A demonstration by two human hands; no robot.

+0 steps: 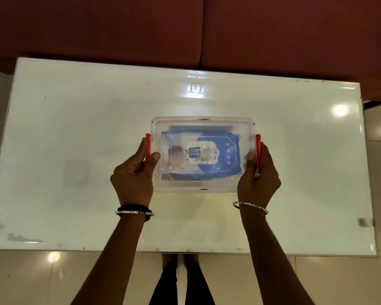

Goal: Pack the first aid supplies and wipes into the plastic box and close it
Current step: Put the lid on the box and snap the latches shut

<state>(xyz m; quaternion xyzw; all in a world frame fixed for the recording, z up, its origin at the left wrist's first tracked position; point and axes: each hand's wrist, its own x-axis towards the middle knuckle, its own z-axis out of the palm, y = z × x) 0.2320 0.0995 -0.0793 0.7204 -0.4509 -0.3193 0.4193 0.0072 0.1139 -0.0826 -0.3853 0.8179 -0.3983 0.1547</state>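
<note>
Clear rectangular plastic box (202, 122) with lid on and red side latches (258, 150), mid glossy white table (75, 128), holding a blue wipes pack (199, 155); left hand (133, 179) and right hand (259, 183) grip its ends, thumbs on lid, fingers (141, 150) curled around the latches.

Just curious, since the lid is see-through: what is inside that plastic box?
Through the lid of the plastic box, a blue wipes pack lies flat and fills most of it. Whatever lies beneath the pack is covered, so no first aid supplies can be made out.
</note>
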